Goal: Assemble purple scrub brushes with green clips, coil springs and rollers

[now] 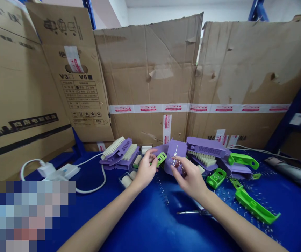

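Note:
My left hand (147,167) pinches a small bright green plastic piece (162,158) with holes in it, between thumb and fingertips. To its right, my right hand (191,175) has its thumb and fingers drawn together at the lower part of a purple plastic shell (177,148). Something small and shiny shows at those fingertips, too small to make out. A screwdriver (189,212) lies beneath my right wrist, its handle partly hidden. Small screws (163,189) are scattered on the blue surface between my hands.
Purple brushes with pale bristles (119,153) are piled at left, more purple brushes (206,148) at right. Green handle parts (255,206) lie further right. Pale rollers (126,181) sit by my left wrist. A white power strip (67,171) trails cables. Cardboard (150,84) walls the back.

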Demonstrator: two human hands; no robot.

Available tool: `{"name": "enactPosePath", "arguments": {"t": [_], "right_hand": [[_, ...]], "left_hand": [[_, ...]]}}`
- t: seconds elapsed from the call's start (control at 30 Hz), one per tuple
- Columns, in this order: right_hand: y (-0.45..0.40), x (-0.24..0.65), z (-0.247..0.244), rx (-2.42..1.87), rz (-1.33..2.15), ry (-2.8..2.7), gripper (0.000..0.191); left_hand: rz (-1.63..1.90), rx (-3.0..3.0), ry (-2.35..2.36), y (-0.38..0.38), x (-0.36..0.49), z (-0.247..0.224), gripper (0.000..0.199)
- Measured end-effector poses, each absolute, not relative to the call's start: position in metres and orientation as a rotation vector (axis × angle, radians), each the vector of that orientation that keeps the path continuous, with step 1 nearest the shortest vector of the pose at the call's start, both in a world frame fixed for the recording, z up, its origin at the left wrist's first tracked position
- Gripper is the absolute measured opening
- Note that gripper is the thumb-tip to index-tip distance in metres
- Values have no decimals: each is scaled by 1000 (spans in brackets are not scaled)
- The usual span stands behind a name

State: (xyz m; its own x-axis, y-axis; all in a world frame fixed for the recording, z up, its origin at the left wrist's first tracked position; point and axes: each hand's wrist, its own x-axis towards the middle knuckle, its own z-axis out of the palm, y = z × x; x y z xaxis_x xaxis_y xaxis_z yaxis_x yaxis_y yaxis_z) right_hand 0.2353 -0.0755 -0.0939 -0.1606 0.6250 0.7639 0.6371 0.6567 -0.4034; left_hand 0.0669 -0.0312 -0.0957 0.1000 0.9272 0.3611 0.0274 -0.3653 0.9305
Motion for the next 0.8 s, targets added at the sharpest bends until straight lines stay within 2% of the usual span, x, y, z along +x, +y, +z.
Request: {"name": "enactPosePath", "arguments": {"t": [0.2,0.57,0.8], "right_hand": [[-75,237,-93,-1233,215,-1982,34],[-75,231,-96,-1219,243,-1997,34],[-75,230,-93,-1185,316,-1963,32]], "left_hand": [[1429,1479,949,-30,68,-94,29],[1419,1526,971,-41,76,-96,15],[1270,1620,904,-50,79,-91,24]]}}
